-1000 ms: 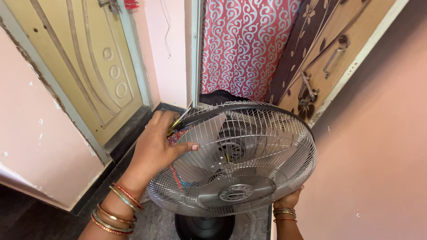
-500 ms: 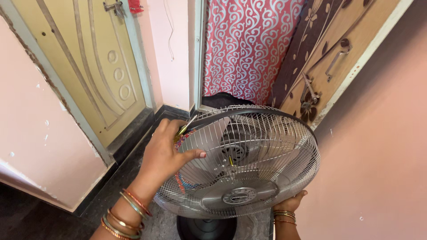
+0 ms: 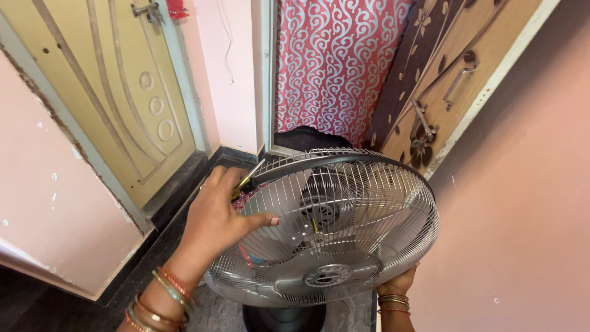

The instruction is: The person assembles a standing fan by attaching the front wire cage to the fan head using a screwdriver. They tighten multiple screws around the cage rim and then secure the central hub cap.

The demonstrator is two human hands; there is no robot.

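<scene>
A pedestal fan (image 3: 322, 227) stands in a narrow passage, its head tilted so the wire guard (image 3: 369, 203) faces upward toward the camera. The left hand (image 3: 215, 215) is closed over the guard rim at about 9 o'clock, thumb laid across the wires, and grips a slim tool with a yellow handle (image 3: 243, 182), probably a screwdriver, its tip reaching toward 11 o'clock on the rim. The right hand (image 3: 396, 284) supports the guard from below at about 5 o'clock; only the fingers curled under the rim show, so its grip cannot be fully judged.

Status: the front guard is in place on the dark rim band, and the 3 or so blades and centre cap are seated behind it. No fastener is seen removed. Work at the rim appears to be at an early stage.

Surroundings: a cream panelled door (image 3: 123, 92) at 10 o'clock, a red patterned curtain (image 3: 332, 67) at 12 o'clock, a brown door with handle (image 3: 455, 80) at 2 o'clock.
</scene>
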